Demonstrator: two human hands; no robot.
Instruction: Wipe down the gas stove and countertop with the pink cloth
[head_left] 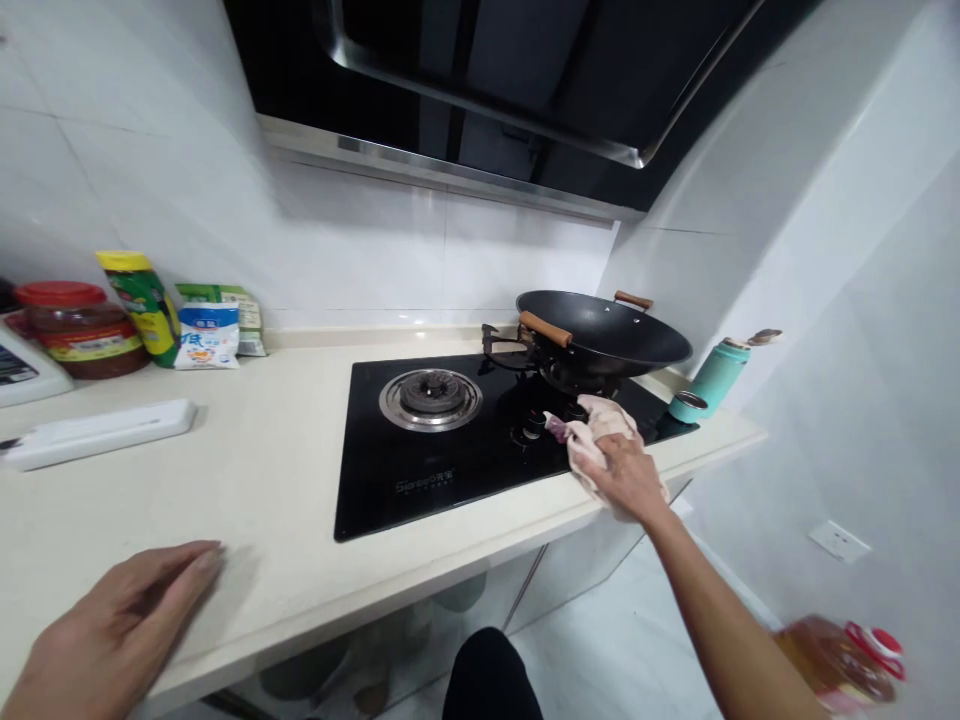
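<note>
My right hand [624,472] grips a pale pink cloth [609,418] at the front right edge of the black glass stove [420,462]. The cloth lies bunched beside the control knobs [534,424], and part of it drapes over the counter edge. A black wok [607,330] with wooden handles sits on the right burner behind the cloth. The left burner [432,398] has no pot on it. My left hand [124,630] is at the counter's lower left, fingers stretched out and holding nothing; whether it rests on the surface I cannot tell.
At the back left of the counter [262,490] are a red-lidded jar [86,335], a yellow-capped container [142,308] and packets [208,336]. A white case [105,432] lies before them. A teal bottle [718,375] stands right of the wok. The range hood [450,150] hangs overhead.
</note>
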